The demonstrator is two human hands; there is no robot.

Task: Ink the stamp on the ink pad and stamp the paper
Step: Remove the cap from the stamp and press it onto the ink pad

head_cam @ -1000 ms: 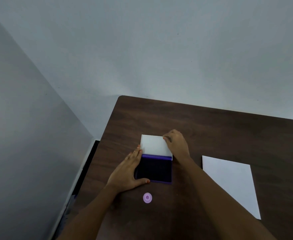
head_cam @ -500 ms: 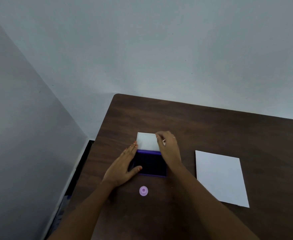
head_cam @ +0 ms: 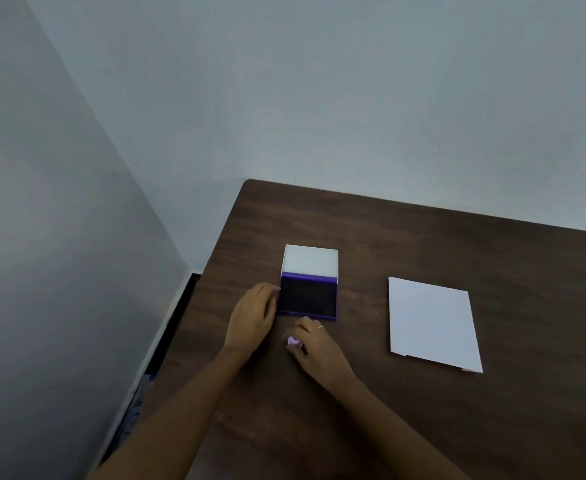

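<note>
The ink pad (head_cam: 308, 300) lies open on the dark wooden table (head_cam: 423, 244), its dark purple pad facing up and its white lid (head_cam: 310, 259) folded back behind it. My left hand (head_cam: 253, 318) rests against the pad's left edge, fingers loosely curled. A small round lilac stamp (head_cam: 293, 341) sits just in front of the pad, and the fingers of my right hand (head_cam: 315, 351) are closed around it, hiding most of it. A blank white sheet of paper (head_cam: 431, 322) lies flat to the right, apart from both hands.
The table's left edge runs close to a grey wall, with a dark gap (head_cam: 177, 317) between them. A pale wall stands behind the table's far edge. Bare wood shows between the ink pad and the paper.
My right hand left the ink pad's lid and came back toward me onto the lilac stamp. The lid now lies fully open. My left hand stays at the pad's left side.
</note>
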